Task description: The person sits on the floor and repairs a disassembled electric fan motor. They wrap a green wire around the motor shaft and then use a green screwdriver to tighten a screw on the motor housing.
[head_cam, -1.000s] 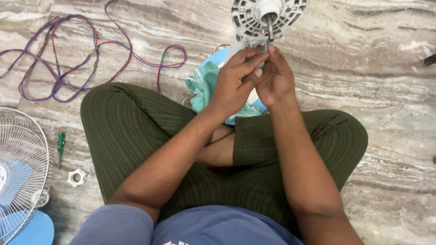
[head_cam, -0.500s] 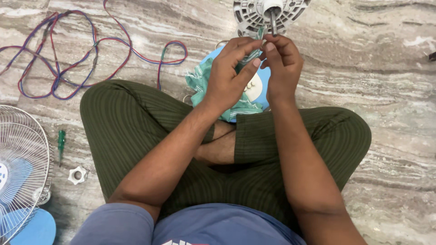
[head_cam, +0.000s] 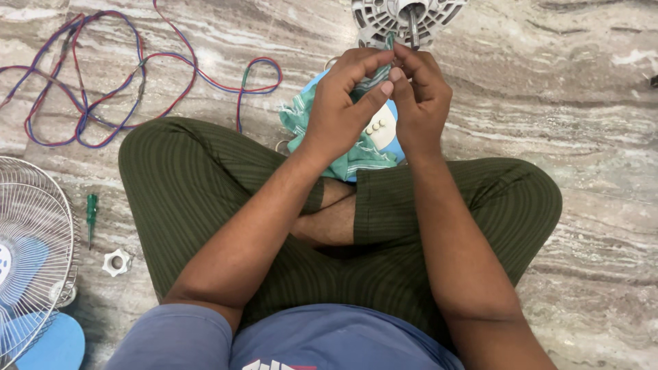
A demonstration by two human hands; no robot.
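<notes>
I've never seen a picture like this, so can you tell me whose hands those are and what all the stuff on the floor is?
The camera sits on a person's head and looks down, so you see their own crossed legs. Their left hand and right hand pinch a green cloth just below a fan motor with a metal shaft. On the marble floor lie coloured wires, a green screwdriver, a white plastic nut and a wire fan guard.

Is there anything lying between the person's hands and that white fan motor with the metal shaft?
Nothing visible does. The left hand and right hand sit together just below the fan motor, pinching a green cloth. Their fingertips already reach the foot of its metal shaft, with no object in that gap.
</notes>
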